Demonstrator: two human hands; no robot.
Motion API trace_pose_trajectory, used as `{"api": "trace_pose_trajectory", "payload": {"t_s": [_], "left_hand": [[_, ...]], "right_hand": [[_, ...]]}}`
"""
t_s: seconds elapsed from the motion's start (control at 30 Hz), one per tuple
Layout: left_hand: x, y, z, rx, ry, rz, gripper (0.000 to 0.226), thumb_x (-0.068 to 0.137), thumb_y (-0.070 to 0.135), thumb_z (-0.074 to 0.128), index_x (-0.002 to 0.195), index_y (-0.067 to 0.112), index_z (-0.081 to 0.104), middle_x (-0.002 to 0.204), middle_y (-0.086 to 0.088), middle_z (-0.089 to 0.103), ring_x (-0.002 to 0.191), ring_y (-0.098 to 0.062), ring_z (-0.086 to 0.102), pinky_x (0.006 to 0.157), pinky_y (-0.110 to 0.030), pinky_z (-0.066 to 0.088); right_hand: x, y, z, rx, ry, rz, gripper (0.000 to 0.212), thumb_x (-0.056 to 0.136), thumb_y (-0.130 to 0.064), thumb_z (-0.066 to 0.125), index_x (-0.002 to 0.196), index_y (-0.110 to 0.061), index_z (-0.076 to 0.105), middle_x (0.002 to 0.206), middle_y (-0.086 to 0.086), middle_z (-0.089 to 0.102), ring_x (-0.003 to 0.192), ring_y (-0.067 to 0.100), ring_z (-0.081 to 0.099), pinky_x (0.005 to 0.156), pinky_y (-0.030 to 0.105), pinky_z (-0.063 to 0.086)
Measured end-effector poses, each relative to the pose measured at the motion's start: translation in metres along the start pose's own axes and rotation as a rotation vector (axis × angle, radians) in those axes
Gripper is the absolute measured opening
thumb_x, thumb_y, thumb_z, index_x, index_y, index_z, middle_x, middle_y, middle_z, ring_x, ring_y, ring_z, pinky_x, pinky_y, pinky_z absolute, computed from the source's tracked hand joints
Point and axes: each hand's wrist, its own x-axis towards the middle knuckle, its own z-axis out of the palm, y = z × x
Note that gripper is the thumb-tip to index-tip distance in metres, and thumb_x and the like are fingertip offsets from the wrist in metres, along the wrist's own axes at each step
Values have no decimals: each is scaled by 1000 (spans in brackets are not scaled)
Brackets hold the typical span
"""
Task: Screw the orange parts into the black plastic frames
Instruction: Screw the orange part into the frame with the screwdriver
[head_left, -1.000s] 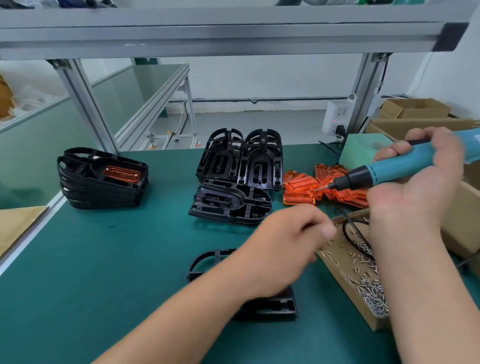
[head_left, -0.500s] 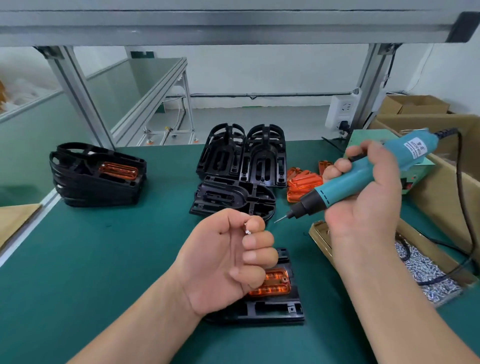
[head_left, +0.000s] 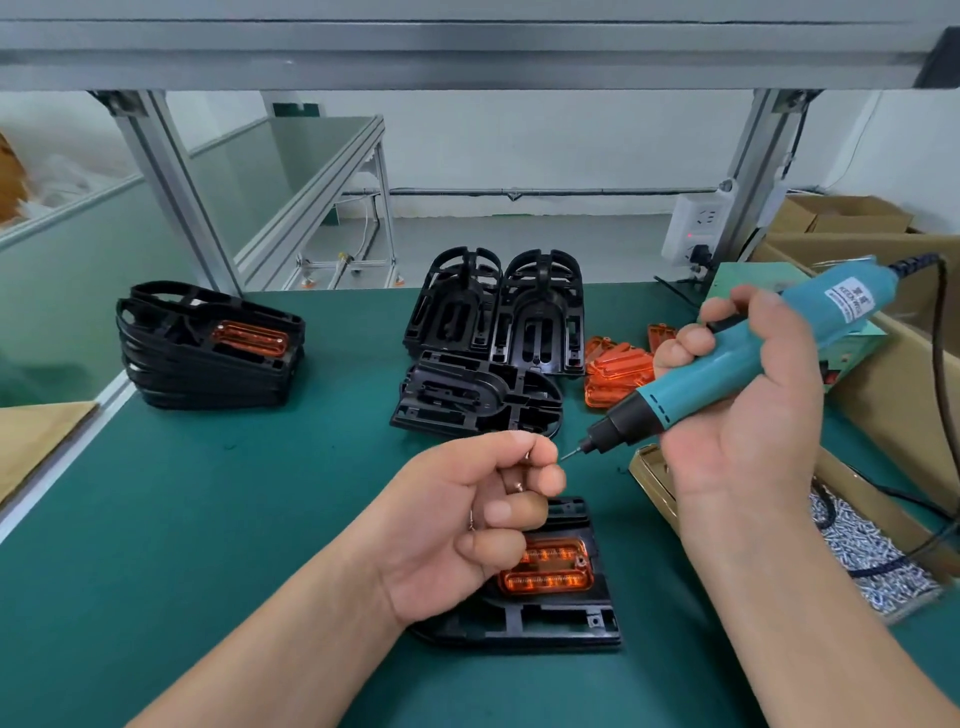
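A black plastic frame (head_left: 545, 621) lies flat on the green mat near me, with an orange part (head_left: 548, 574) seated in it. My left hand (head_left: 467, 514) hovers above its left side, fingers curled, pinching small screws (head_left: 519, 486) at the fingertips. My right hand (head_left: 748, 415) grips a teal electric screwdriver (head_left: 727, 364), tilted down-left. Its bit tip (head_left: 569, 456) nearly touches my left fingertips. Loose orange parts (head_left: 618, 371) lie in a pile behind the screwdriver.
Bare black frames (head_left: 493, 364) stand and lie at the centre back. A stack of frames topped with an orange part (head_left: 208, 353) sits at the left. An open box of screws (head_left: 862, 551) stands at the right, the screwdriver's cord crossing it. Cardboard boxes (head_left: 883, 364) line the right edge.
My left hand came back from the screw box and rose over the frame, now pinching screws. My right hand swung the screwdriver left and down, bringing its tip to my left fingers.
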Motion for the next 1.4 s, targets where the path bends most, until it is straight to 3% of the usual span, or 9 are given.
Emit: {"api": "trace_pose_trajectory", "payload": {"t_s": [0.3,0.53,0.7,0.9,1.4], "left_hand": [[1,-1,-7,279,75,144,15,98,20,69,106,11,77,86,-3,62,55,-4,34,40,-13,27],[3,1,-10,268,165,166,15,105,12,58,110,5,70,94,-11,71,52,-4,35,39,-14,28],[3,-1,-9,298,111,165,12,100,18,67,102,12,77,88,-5,64,54,-4,35,40,-13,28],[3,-2,-9,129,46,107,14,91,6,72,100,13,80,94,-9,68,54,-4,37,38,-13,30],[3,-3,-11,183,83,123,17,87,4,77,103,10,80,101,-14,73,51,-4,37,38,-13,31]], "right_hand": [[-3,-5,3,33,-61,-21,4,105,-17,58,106,-13,56,92,3,60,68,15,51,66,28,47],[-4,-8,7,68,-70,-14,7,106,-17,55,103,-13,58,90,4,60,67,14,52,68,26,46],[-6,-10,9,104,-99,-19,14,108,-20,50,100,-12,60,88,5,60,67,13,53,67,25,46],[-8,-10,10,100,-111,-20,15,107,-22,50,99,-13,60,88,5,60,66,13,53,67,25,45],[-7,-10,9,106,-122,-23,16,107,-22,50,100,-12,61,89,5,61,66,12,54,67,24,45]]}}
